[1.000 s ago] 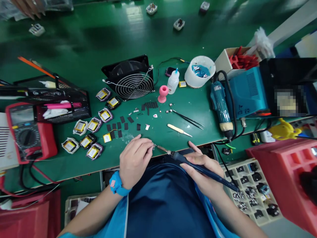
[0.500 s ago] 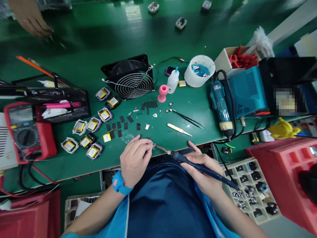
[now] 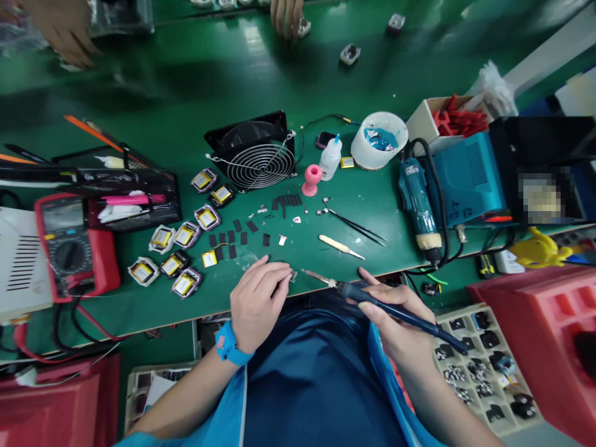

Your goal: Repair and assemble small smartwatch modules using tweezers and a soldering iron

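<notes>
Head view. The left hand (image 3: pixel 258 301), with a blue wristband (image 3: pixel 228 344), rests at the near edge of the green bench (image 3: pixel 153 87). Its fingers (image 3: pixel 279 273) are pinched together on a small metal part (image 3: pixel 292 275) that is too small to identify further. The right hand (image 3: pixel 395 323) lies lower right, off the bench edge, with its fingers wrapped round the dark handle of a soldering iron (image 3: pixel 400 313). The iron's tip points left and stands just beside the part — contact cannot be made out.

Left of the hands lies a cluster of small units with yellow cells (image 3: pixel 181 248), and beside them are scattered black pads (image 3: pixel 237 233). Beyond the hands are a cream-handled tool (image 3: pixel 339 246), black tweezers (image 3: pixel 356 223), a pink stand (image 3: pixel 311 180), a small white bottle (image 3: pixel 330 158) and a tilted black fan (image 3: pixel 256 155). A red multimeter (image 3: pixel 74 245) sits at far left. At right are a white tub (image 3: pixel 379 139), a teal electric screwdriver (image 3: pixel 416 205) and a blue station (image 3: pixel 468 177). A compartment tray (image 3: pixel 484 360) of dark parts stands below the bench edge.

At the far side of the bench two other hands — one at top left (image 3: pixel 67 31), one at top centre (image 3: pixel 286 15) — belong to people working opposite.
</notes>
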Demonstrator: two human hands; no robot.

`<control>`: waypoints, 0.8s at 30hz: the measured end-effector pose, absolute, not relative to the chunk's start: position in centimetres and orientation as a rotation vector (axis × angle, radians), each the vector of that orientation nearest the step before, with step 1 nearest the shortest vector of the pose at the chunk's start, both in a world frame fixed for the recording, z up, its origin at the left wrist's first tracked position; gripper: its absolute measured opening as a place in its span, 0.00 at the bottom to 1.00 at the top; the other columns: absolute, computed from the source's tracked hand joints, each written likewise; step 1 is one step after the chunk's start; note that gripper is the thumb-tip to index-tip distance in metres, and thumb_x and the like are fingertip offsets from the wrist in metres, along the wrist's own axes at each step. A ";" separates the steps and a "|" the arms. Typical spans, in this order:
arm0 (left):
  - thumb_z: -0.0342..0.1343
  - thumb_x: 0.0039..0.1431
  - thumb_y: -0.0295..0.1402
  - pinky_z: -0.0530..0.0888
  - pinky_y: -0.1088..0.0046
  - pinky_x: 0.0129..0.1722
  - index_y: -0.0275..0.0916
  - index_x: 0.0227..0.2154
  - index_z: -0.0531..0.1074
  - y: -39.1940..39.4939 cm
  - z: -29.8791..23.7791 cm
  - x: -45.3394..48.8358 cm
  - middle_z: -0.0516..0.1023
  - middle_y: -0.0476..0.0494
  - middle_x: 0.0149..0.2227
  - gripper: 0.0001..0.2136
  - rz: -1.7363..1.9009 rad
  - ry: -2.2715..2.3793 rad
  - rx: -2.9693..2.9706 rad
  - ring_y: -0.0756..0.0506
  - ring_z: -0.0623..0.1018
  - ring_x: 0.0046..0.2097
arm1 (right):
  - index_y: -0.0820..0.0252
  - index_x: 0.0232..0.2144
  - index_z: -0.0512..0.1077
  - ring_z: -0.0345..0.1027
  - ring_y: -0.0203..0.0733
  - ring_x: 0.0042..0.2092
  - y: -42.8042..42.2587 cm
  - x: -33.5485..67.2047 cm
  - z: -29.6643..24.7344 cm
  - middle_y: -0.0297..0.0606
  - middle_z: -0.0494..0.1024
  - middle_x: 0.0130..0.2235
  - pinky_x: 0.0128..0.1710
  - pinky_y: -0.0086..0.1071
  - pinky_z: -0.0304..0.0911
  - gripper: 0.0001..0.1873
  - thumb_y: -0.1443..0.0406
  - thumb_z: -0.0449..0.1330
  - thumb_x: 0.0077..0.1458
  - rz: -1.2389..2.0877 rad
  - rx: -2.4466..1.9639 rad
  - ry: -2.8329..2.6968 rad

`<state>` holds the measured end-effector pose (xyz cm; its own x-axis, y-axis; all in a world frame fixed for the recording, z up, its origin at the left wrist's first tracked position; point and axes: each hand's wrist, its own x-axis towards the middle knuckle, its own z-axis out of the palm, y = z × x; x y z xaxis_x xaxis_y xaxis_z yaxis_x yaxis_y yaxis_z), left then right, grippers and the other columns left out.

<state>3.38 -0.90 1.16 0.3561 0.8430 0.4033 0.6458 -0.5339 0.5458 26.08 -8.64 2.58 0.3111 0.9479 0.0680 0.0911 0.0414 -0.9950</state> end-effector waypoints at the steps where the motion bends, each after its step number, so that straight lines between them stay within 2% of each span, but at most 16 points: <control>1: 0.60 0.64 0.22 0.78 0.61 0.59 0.39 0.40 0.76 -0.9 1.3 3.3 0.85 0.47 0.40 0.06 0.955 1.330 2.305 0.47 0.84 0.44 | 0.55 0.32 0.73 0.83 0.45 0.35 -8.7 26.2 2.5 0.32 0.86 0.34 0.62 0.62 0.68 0.08 0.69 0.70 0.55 0.895 -1.361 -1.020; 4: 0.59 0.67 0.25 0.81 0.68 0.50 0.41 0.40 0.78 -0.6 2.0 2.9 0.83 0.46 0.41 0.05 0.934 1.366 2.187 0.47 0.83 0.44 | 0.55 0.32 0.74 0.84 0.47 0.37 -8.7 26.3 2.3 0.33 0.86 0.34 0.62 0.61 0.69 0.08 0.68 0.71 0.55 0.896 -1.362 -0.932; 8: 0.58 0.68 0.29 0.81 0.73 0.38 0.42 0.38 0.80 0.3 2.9 2.4 0.78 0.45 0.38 0.06 0.932 1.388 2.092 0.49 0.81 0.37 | 0.55 0.33 0.76 0.84 0.52 0.40 -8.6 26.2 1.9 0.36 0.86 0.34 0.61 0.59 0.70 0.08 0.65 0.73 0.53 0.898 -1.372 -0.829; 12: 0.58 0.67 0.28 0.80 0.74 0.35 0.41 0.38 0.81 0.7 3.0 2.0 0.76 0.45 0.37 0.06 0.925 1.367 2.119 0.50 0.80 0.35 | 0.55 0.35 0.78 0.83 0.57 0.47 -8.7 26.3 1.4 0.40 0.86 0.36 0.54 0.52 0.77 0.09 0.61 0.73 0.53 0.865 -1.430 -0.775; 14: 0.58 0.67 0.28 0.79 0.74 0.34 0.41 0.38 0.81 0.7 2.8 2.0 0.76 0.45 0.37 0.06 0.904 1.361 2.143 0.50 0.79 0.35 | 0.53 0.38 0.80 0.83 0.56 0.48 -8.7 26.3 1.4 0.40 0.87 0.38 0.51 0.46 0.79 0.09 0.61 0.72 0.55 0.849 -1.457 -0.825; 17: 0.58 0.68 0.28 0.79 0.74 0.35 0.41 0.39 0.80 0.6 2.5 2.1 0.75 0.45 0.37 0.06 0.877 1.336 2.196 0.49 0.80 0.36 | 0.50 0.44 0.81 0.84 0.50 0.44 -8.3 26.2 1.8 0.38 0.87 0.40 0.46 0.39 0.80 0.10 0.62 0.68 0.59 0.792 -1.460 -1.024; 19: 0.57 0.68 0.27 0.79 0.74 0.35 0.41 0.38 0.80 0.6 2.3 2.2 0.75 0.45 0.37 0.06 0.862 1.328 2.239 0.49 0.80 0.36 | 0.48 0.48 0.81 0.84 0.48 0.43 -7.9 26.1 2.2 0.37 0.87 0.41 0.47 0.37 0.80 0.13 0.64 0.65 0.61 0.734 -1.436 -1.174; 24: 0.57 0.67 0.27 0.76 0.73 0.32 0.41 0.36 0.79 1.1 1.9 2.6 0.73 0.45 0.35 0.07 0.821 1.325 2.319 0.48 0.77 0.35 | 0.46 0.49 0.80 0.83 0.45 0.48 -7.5 25.8 2.3 0.34 0.87 0.45 0.52 0.35 0.78 0.14 0.66 0.64 0.62 0.612 -1.379 -1.343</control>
<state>2.57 1.08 1.86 0.3961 0.8637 0.3116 0.6634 -0.5038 0.5533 25.84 -7.45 2.32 0.2340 0.9240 0.3024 0.3777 0.2002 -0.9040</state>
